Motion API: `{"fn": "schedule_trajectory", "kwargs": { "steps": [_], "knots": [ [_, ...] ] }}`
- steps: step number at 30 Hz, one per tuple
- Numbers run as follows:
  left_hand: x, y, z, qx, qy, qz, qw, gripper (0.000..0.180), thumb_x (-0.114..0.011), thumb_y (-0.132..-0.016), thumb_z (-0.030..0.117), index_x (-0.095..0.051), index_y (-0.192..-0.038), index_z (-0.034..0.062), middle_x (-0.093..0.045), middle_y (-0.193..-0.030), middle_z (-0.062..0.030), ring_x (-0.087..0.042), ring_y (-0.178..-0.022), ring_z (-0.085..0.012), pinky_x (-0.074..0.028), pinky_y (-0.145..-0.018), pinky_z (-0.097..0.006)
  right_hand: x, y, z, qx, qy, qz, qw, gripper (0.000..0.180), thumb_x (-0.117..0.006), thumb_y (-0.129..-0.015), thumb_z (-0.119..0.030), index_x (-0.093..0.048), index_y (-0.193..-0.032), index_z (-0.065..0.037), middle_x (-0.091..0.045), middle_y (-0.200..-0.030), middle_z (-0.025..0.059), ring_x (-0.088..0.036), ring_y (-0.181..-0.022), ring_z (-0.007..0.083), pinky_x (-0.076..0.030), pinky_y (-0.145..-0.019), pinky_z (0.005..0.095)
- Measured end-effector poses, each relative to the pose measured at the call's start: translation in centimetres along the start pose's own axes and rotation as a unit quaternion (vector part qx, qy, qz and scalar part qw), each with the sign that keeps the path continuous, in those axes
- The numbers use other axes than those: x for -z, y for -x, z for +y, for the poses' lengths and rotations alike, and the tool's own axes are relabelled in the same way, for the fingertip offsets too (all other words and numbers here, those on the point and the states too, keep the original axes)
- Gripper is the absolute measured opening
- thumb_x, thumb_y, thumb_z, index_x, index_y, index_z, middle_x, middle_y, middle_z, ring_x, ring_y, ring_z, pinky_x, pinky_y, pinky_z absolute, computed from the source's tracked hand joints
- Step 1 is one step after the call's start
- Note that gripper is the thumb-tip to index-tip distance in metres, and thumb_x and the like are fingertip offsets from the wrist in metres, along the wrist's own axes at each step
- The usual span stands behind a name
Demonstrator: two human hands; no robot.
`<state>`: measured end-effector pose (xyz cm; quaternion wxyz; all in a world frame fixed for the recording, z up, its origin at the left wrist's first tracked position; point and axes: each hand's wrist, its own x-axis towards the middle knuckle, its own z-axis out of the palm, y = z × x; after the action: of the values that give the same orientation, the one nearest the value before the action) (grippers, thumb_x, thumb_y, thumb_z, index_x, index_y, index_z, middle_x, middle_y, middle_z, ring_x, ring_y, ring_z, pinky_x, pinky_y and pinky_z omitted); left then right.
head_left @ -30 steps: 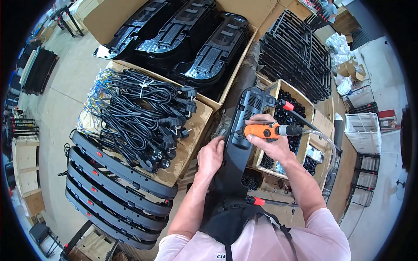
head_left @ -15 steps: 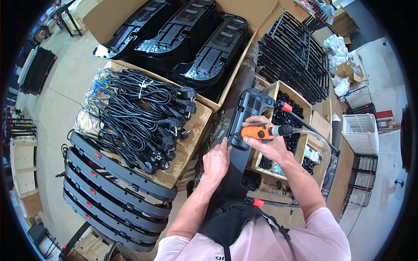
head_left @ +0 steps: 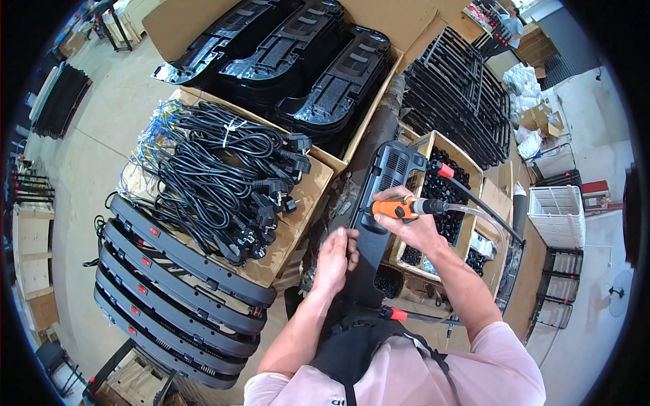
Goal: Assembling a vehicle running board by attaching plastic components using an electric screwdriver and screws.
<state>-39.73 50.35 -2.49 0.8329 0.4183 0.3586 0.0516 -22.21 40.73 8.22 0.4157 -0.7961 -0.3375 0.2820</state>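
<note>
My right hand (head_left: pixel 421 232) is wrapped round an orange air screwdriver (head_left: pixel 395 208), its tip end against the left edge of a black plastic housing (head_left: pixel 398 166). From the back of the tool a clear hose (head_left: pixel 484 211) curves off to the right. My left hand (head_left: pixel 332 260) hovers just left of the housing's lower part, its fingers curled in. Whatever those fingers hold, if anything, is hidden. Under the housing a long dark panel (head_left: pixel 367 274) runs toward my body. Red-ended black tubes (head_left: pixel 467 186) stick out to the right of it.
Bundled black power cords (head_left: pixel 217 159) lie on a cardboard box (head_left: pixel 308 203) at the left. Below them are stacked curved grey bars (head_left: pixel 183 291). A carton (head_left: pixel 399 64) of glossy black covers (head_left: pixel 338 84) stands behind. Wooden bins (head_left: pixel 482 179) of small black parts sit at the right, with black frames (head_left: pixel 460 95) beyond.
My left hand has drawn back from the housing's edge toward me, and its fingers have curled. The screwdriver stays at nearly the same spot in my right hand.
</note>
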Motion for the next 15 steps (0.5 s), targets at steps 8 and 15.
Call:
{"fn": "schedule_trajectory", "kwargs": {
  "steps": [8,15],
  "knots": [
    [-0.8,3.0,-5.2,0.124,0.238,-0.127,0.955,0.03,-0.06,-0.11,0.03,-0.068,-0.123,0.0042,-0.066,-0.095,-0.0005,-0.065,-0.082,-0.0117,-0.053,-0.068,-0.025,-0.4,0.2,0.8,0.058,0.002,-0.002,0.998,0.036,-0.082,-0.089,-0.016,-0.069,-0.121,-0.007,-0.074,-0.115,0.0076,-0.072,-0.105,0.0179,-0.057,-0.095,0.0341],
    [-1.7,3.2,-6.1,0.089,0.216,-0.108,0.966,0.026,-0.061,-0.11,0.026,-0.071,-0.122,0.006,-0.067,-0.092,0.0018,-0.063,-0.08,-0.0088,-0.052,-0.068,-0.025,-0.5,1.0,0.4,0.052,0.001,-0.003,0.999,0.042,-0.081,-0.088,-0.008,-0.065,-0.127,-0.003,-0.071,-0.124,0.0099,-0.068,-0.114,0.0179,-0.055,-0.1,0.0334]
  ]
}}
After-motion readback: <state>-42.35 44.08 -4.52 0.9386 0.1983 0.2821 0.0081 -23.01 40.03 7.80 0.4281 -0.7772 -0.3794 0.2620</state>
